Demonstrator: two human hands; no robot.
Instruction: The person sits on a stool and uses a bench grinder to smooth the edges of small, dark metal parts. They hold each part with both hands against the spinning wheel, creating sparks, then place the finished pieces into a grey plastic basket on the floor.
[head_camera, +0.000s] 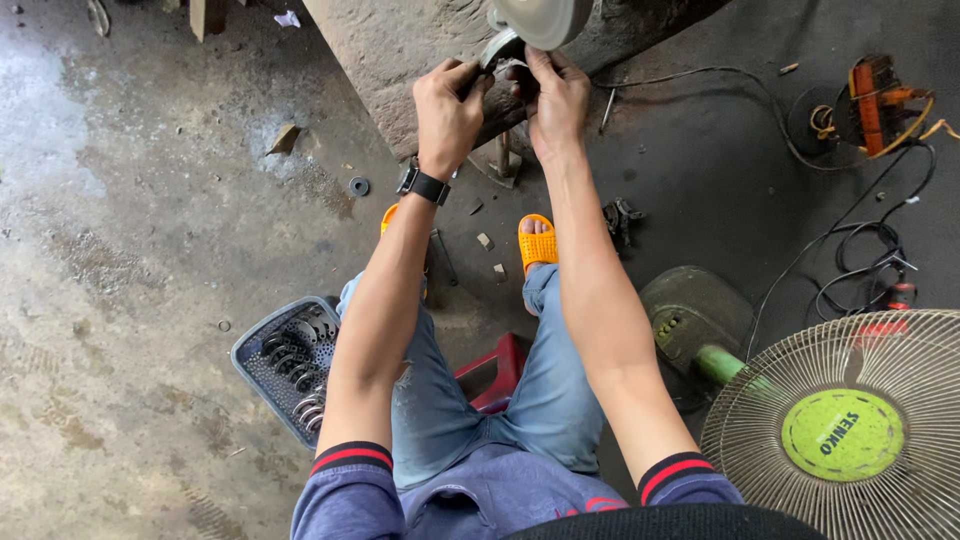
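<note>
Both my hands reach forward to a grey grinding wheel (545, 20) at the top of the head view. My left hand (447, 110), with a black watch on its wrist, and my right hand (557, 95) together pinch a small metal piece (505, 70) held against the wheel's lower edge. The piece is mostly hidden by my fingers. I sit on a red stool (497, 370) in jeans and orange sandals (537, 243).
A grey plastic basket (262, 340) holding several metal rings stands by my left knee. A standing fan with a green hub (843, 432) is at the lower right. Black cables (860, 250) and an orange tool (875, 100) lie at the right. The wet concrete floor (120, 250) spreads left.
</note>
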